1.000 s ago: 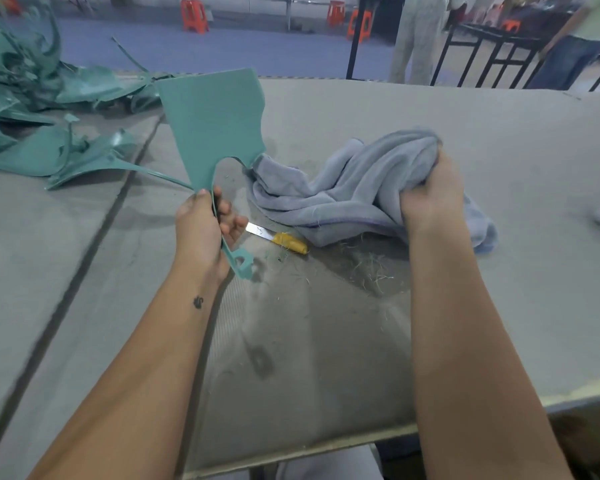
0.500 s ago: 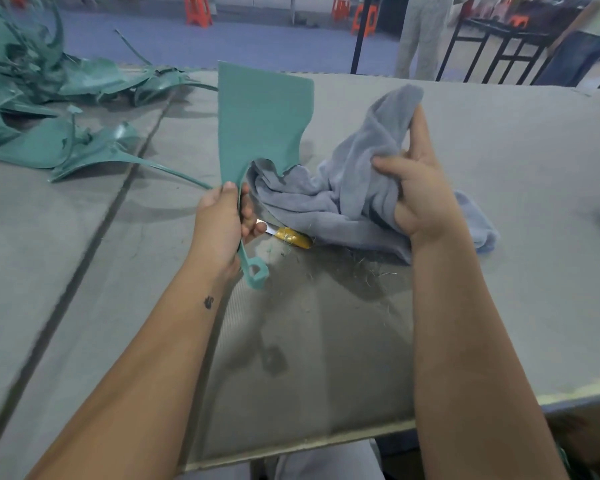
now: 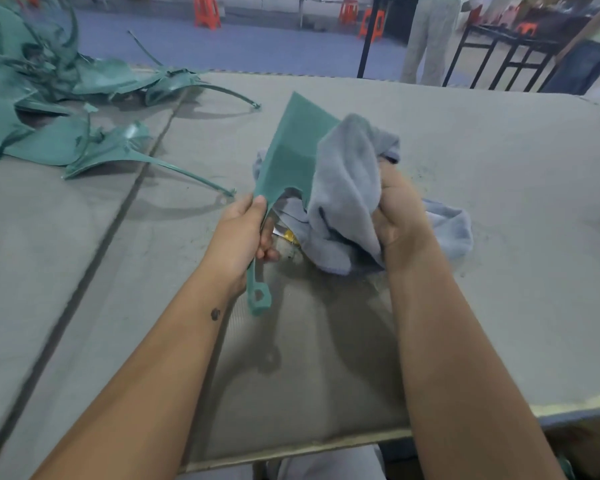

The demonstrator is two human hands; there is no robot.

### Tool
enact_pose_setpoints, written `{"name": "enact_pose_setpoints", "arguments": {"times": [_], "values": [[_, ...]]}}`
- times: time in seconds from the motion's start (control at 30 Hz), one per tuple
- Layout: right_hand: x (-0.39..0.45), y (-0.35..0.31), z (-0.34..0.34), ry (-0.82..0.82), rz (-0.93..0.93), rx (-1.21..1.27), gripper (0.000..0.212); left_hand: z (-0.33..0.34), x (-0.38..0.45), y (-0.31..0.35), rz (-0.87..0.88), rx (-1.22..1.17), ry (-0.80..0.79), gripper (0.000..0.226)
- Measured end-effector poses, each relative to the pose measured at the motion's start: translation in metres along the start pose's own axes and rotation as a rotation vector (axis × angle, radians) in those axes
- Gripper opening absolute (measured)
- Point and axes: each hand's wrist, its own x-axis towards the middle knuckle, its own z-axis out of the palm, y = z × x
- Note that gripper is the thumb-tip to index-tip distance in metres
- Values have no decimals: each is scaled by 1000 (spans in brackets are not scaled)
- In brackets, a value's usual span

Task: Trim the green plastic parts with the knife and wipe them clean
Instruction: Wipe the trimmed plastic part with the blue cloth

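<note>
Nearest me, the left hand (image 3: 238, 237) has its fingers (image 3: 268, 244) curled round the narrow stem of a green plastic part (image 3: 291, 157), held tilted above the tabletop (image 3: 499, 209). The right hand (image 3: 400, 216) clutches a bunched grey cloth (image 3: 347, 174) against the part's right edge — half a second ago the cloth hung apart from it. The knife (image 3: 286, 234) lies mostly hidden under the cloth. Farther left — a heap of green parts (image 3: 49, 109).

Your left hand (image 3: 238, 237) holds the part (image 3: 291, 157) at frame centre, cloth (image 3: 347, 188) draped on its right side in your right hand (image 3: 400, 216). Knife (image 3: 284, 233) on table (image 3: 499, 202) betw. hands, under cloth. Parts pile (image 3: 49, 98) upper left.
</note>
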Motion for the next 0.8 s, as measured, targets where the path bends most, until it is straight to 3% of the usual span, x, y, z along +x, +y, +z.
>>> {"name": "enact_pose_setpoints", "arguments": {"times": [0.03, 0.1, 0.17, 0.27, 0.33, 0.43, 0.5, 0.57, 0.67, 0.8], "values": [[2, 1, 5, -16, 10, -128, 16, -1, 0, 0, 3, 20, 6, 29], [11, 5, 9, -3, -271, -565, 9, -1, 1, 0, -31, 42, 18, 27], [22, 15, 15, 141, -577, -1024, 18, 0, 2, 2, -86, 59, 19, 21], [38, 33, 18, 295, -782, -1427, 4, -2, 3, 4, -94, 127, 47, 20], [45, 45, 13, 283, -697, -1636, 20, -2, 5, 2, -91, 200, 73, 23], [48, 60, 8, 70, -408, -1998, 28, 0, 14, -1, -181, 160, 111, 16], [45, 55, 7, 14, -253, -2052, 32, -3, 19, 1, -271, 22, 79, 27], [42, 47, 3, 0, -264, -1955, 33, -7, 19, 1, -260, -39, 53, 36], [46, 48, 3, -131, -311, -2049, 26, -7, 14, 2, -175, -1, 40, 36], [63, 53, 8, 67, -396, -2063, 54, -3, 9, 2, -75, 62, 25, 38]]}}
